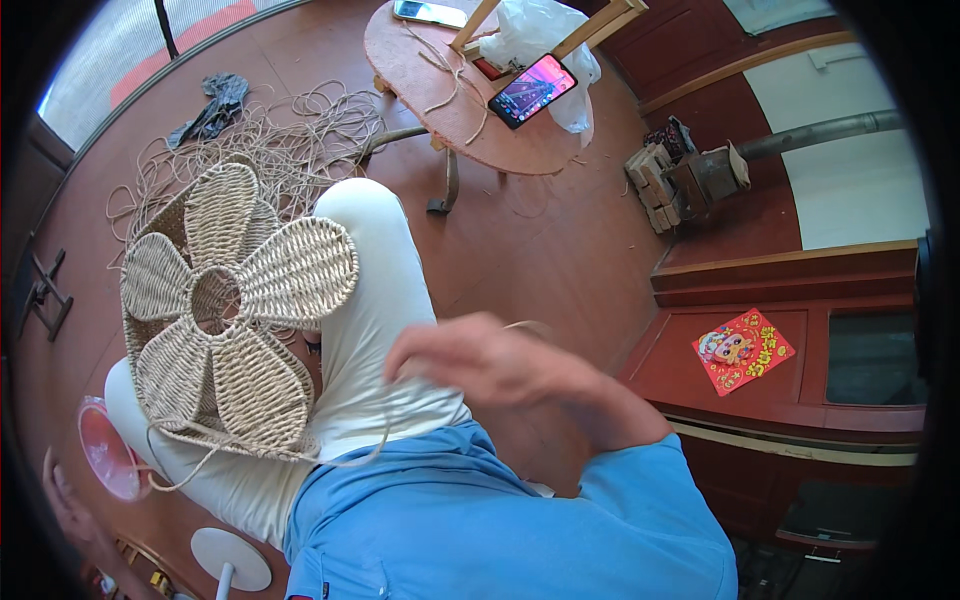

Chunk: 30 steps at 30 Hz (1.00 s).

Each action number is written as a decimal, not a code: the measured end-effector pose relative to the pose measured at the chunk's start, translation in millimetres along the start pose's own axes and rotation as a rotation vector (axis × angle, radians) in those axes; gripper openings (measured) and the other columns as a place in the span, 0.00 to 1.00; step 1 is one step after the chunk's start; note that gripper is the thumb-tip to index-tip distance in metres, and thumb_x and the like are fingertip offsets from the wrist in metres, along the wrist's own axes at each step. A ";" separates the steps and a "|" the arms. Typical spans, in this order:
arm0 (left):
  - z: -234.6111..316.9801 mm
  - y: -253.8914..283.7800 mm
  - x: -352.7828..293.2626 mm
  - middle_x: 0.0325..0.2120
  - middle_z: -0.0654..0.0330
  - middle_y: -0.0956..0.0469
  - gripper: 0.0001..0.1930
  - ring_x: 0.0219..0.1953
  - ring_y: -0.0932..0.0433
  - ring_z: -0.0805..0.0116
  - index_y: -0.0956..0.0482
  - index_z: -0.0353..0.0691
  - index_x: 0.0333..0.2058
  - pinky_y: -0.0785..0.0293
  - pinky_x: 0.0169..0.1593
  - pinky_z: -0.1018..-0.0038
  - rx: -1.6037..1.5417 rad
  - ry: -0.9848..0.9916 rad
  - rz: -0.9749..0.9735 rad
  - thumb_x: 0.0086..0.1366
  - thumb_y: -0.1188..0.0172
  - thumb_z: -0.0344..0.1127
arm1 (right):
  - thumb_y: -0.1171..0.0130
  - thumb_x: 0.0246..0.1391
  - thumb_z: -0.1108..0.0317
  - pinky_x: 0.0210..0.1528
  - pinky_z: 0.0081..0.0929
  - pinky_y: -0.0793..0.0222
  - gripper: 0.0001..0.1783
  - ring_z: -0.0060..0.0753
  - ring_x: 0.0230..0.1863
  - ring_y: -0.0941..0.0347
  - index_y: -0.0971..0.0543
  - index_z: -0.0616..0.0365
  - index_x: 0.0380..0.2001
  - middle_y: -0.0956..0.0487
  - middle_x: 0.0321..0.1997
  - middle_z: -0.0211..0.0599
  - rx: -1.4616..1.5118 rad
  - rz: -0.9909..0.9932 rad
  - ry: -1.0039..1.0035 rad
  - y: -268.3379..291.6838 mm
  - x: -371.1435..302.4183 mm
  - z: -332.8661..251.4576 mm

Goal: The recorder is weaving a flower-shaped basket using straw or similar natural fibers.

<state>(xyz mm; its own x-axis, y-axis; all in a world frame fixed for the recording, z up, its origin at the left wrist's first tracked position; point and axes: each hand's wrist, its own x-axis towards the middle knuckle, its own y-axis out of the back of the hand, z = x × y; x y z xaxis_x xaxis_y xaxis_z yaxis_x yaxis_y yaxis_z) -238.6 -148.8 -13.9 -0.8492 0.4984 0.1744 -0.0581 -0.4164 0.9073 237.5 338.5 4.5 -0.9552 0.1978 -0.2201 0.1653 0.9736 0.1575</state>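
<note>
Woven flower piece (252, 300) on white trousers (375, 270)

Head view: the curled right hand (470, 360) is blurred; whether it grips the trailing cord (360, 462), I cannot tell. The left hand (72, 510), well apart, looks open. Bracing the petals (258, 385) should keep the pull even.

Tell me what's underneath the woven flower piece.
White trousers support the woven flower piece, and darker weaving shows behind its upper-left petals. Whatever lies directly beneath the petals is covered and can't be seen.
</note>
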 end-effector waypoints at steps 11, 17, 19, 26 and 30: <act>258.7 -49.1 -75.5 0.39 0.62 0.16 0.18 0.42 0.21 0.73 0.18 0.30 0.51 0.26 0.51 0.74 -0.486 -0.004 -0.836 0.87 0.49 0.41 | 0.45 0.80 0.68 0.44 0.35 0.21 0.08 0.32 0.38 0.18 0.24 0.62 0.52 0.18 0.39 0.38 0.279 -0.084 0.126 -77.5 65.1 -19.7; 143.2 -36.4 -72.9 0.32 0.70 0.27 0.18 0.33 0.38 0.81 0.18 0.39 0.41 0.45 0.38 0.79 -0.559 0.157 -0.451 0.88 0.47 0.46 | 0.46 0.84 0.64 0.51 0.26 0.25 0.12 0.20 0.45 0.25 0.21 0.61 0.56 0.22 0.46 0.28 0.419 -0.086 -0.019 -56.6 45.0 10.9; 115.7 -29.0 -70.6 0.31 0.71 0.28 0.19 0.32 0.41 0.81 0.19 0.40 0.41 0.48 0.37 0.78 -0.484 0.241 -0.525 0.88 0.48 0.47 | 0.46 0.83 0.65 0.51 0.27 0.25 0.11 0.21 0.44 0.25 0.21 0.61 0.55 0.22 0.45 0.29 0.403 -0.077 -0.029 -61.7 41.7 15.9; 54.6 -26.2 -63.5 0.34 0.58 0.22 0.21 0.37 0.25 0.63 0.16 0.36 0.47 0.31 0.45 0.64 0.024 0.105 -0.252 0.88 0.50 0.47 | 0.46 0.82 0.69 0.50 0.29 0.22 0.09 0.23 0.44 0.20 0.21 0.62 0.54 0.20 0.43 0.32 0.312 -0.043 -0.030 -82.9 38.6 21.9; 25.9 -4.6 -49.7 0.42 0.45 0.17 0.20 0.49 0.18 0.47 0.14 0.38 0.54 0.26 0.53 0.52 0.506 0.165 -0.180 0.87 0.50 0.46 | 0.46 0.82 0.68 0.50 0.29 0.22 0.09 0.25 0.44 0.18 0.21 0.62 0.54 0.19 0.44 0.34 0.310 -0.070 -0.030 -95.3 41.2 22.0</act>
<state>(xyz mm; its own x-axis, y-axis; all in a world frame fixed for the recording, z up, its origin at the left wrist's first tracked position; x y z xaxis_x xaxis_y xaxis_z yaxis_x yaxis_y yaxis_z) -182.5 -151.9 -16.8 -0.9226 0.3849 -0.0251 0.0150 0.1009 0.9948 187.9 256.5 -40.8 -0.9599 0.1278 -0.2494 0.1708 0.9724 -0.1591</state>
